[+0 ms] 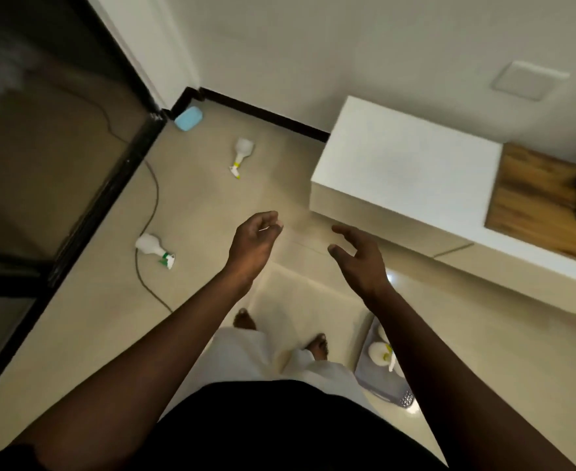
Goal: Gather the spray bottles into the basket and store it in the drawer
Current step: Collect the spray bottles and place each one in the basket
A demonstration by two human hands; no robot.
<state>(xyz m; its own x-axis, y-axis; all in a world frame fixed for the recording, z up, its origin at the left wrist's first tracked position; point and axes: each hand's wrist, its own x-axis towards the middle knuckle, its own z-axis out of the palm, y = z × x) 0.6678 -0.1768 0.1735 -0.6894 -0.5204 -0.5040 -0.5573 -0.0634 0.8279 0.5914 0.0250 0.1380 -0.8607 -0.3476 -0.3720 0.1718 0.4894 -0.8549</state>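
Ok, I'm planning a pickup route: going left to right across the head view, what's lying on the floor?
green-trigger spray bottle → blue object in the wall corner → yellow-trigger spray bottle → basket, with bottles already inside

Two white spray bottles lie toppled on the floor — green-trigger bottle [154, 250], yellow-trigger bottle [241, 152]; more stand in the grey basket [382, 385].
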